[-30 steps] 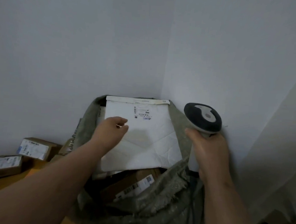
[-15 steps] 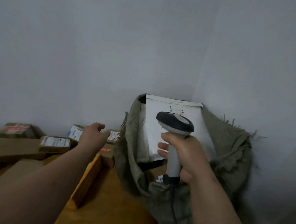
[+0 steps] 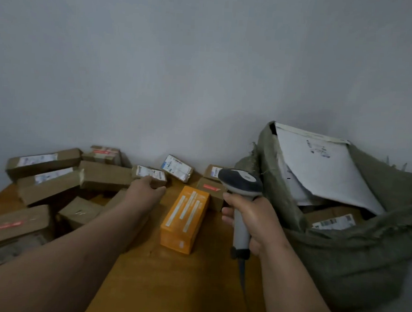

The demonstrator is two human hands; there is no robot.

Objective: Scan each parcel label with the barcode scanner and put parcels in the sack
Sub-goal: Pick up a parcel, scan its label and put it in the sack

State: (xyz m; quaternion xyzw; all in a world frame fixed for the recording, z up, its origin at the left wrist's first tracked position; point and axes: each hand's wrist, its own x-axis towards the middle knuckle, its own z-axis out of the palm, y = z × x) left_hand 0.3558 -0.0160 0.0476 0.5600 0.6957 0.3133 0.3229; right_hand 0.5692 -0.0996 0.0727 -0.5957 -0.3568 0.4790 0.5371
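My left hand reaches across the table to a small brown parcel with a white label; fingers lie on its top and the thumb sits against its front edge. My right hand grips the handle of the grey barcode scanner, head pointing away from me, its cable hanging down. At the right, the grey-green woven sack stands open against the wall. A large white mailer and a brown labelled box are inside it.
An orange box lies on the wooden table between my hands. Several brown labelled parcels are piled at the left and along the wall. The wall closes off the back.
My view swung left from the sack to the parcel pile. My left hand left the white mailer in the sack and reached the small labelled parcel. The right hand still holds the scanner.
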